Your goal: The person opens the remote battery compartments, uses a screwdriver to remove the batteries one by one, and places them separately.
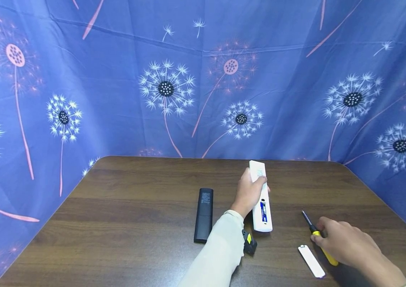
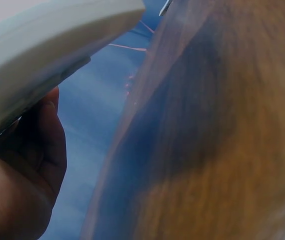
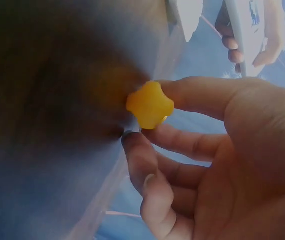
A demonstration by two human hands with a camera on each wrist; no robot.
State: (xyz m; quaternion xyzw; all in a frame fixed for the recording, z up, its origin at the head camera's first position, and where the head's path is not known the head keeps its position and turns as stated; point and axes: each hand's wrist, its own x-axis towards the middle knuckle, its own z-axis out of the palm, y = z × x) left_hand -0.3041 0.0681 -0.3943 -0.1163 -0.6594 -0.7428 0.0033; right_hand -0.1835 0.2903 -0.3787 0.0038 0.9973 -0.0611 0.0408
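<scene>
My left hand (image 1: pixel 249 192) grips a white remote control (image 1: pixel 260 179), its back facing up and its thumb across it. Blue batteries (image 1: pixel 263 212) show in the uncovered compartment at the remote's near end. In the left wrist view the remote (image 2: pixel 57 45) fills the upper left, above the curled fingers. At the right, my right hand (image 1: pixel 350 241) pinches the yellow handle of a screwdriver (image 1: pixel 328 255) between thumb and fingers, its shaft pointing away and left. The handle's end (image 3: pixel 150 106) faces the right wrist camera. Beside it lies the white battery cover (image 1: pixel 311 261).
A black remote control (image 1: pixel 203 217) lies face down left of my left forearm. A small black device with a yellow patch (image 1: pixel 249 242) is at the left wrist. The brown wooden table (image 1: pixel 135 199) ends at a blue dandelion-patterned cloth (image 1: pixel 117 79) behind and on both sides.
</scene>
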